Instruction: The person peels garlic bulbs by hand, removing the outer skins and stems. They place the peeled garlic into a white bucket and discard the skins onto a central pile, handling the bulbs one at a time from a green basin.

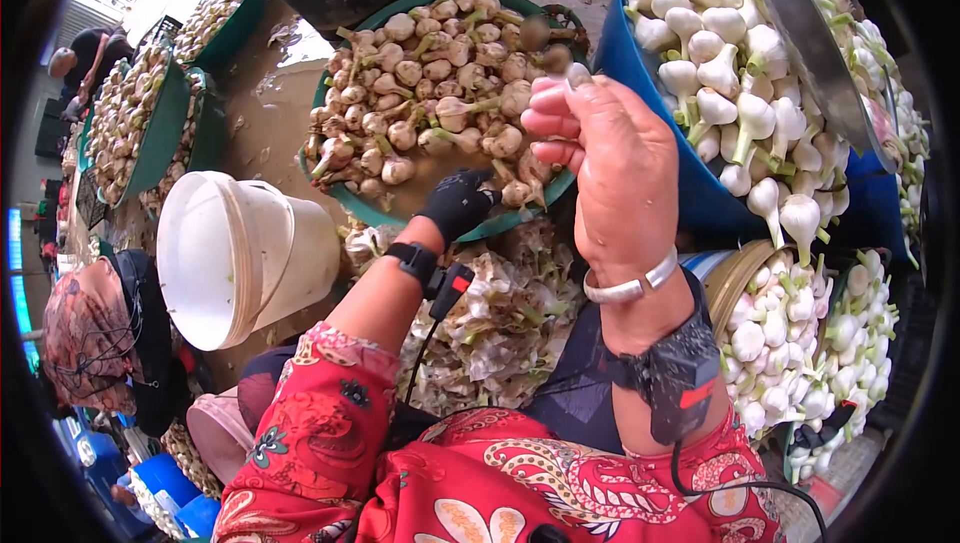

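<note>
My left hand (460,205), in a black glove, reaches over the near rim of a green tub (345,201). Its fingertips are beside unpeeled garlic bulbs (455,115) with brownish skins and short stems; whether they grip one is hidden. Raised at the tub's right side is my bare right hand (625,168), fingers loosely curled and slightly apart, with no object visible in them. A small grey cap (578,76) shows at the thumb tip. Just beyond it are blurred brownish round shapes (550,48). Muddy water shows in the tub near my left hand.
Peeled white garlic fills a blue tub (640,148) on the right, beside a metal pan (815,48). More white garlic (780,343) lies lower right. Garlic skins (490,318) heap below the green tub. A white bucket (245,253) lies tilted left; a person (95,333) is at far left.
</note>
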The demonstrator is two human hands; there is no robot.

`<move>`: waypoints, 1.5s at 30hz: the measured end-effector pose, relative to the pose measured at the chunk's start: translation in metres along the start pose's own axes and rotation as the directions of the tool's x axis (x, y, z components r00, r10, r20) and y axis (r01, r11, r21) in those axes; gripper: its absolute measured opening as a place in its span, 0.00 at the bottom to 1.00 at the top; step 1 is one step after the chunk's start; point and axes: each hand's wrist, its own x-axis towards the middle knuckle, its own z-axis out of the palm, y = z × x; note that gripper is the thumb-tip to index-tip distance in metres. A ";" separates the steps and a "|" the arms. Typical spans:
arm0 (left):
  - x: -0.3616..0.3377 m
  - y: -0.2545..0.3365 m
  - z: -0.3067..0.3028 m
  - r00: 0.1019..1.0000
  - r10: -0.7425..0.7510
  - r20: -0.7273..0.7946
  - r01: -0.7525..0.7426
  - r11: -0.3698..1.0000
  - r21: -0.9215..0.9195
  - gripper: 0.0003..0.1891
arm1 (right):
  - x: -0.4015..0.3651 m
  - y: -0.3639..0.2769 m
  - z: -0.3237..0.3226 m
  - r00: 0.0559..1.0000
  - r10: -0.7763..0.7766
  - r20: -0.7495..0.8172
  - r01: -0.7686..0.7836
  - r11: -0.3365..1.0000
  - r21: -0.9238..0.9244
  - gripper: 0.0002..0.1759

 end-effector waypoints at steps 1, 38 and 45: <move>0.012 0.006 0.009 0.998 -0.063 0.020 0.063 0.998 -0.027 0.21 | 0.001 -0.001 -0.002 0.998 0.000 -0.070 0.004 0.998 0.066 0.13; -0.154 0.071 -0.180 0.981 -0.111 -0.157 -0.111 0.338 -0.934 0.11 | -0.034 0.077 0.064 0.725 0.327 0.607 -0.588 0.753 0.296 0.25; -0.150 0.085 -0.185 0.963 -0.234 -0.131 -0.057 0.297 -0.953 0.09 | -0.037 0.081 0.072 0.799 0.265 0.540 -0.406 0.900 0.160 0.29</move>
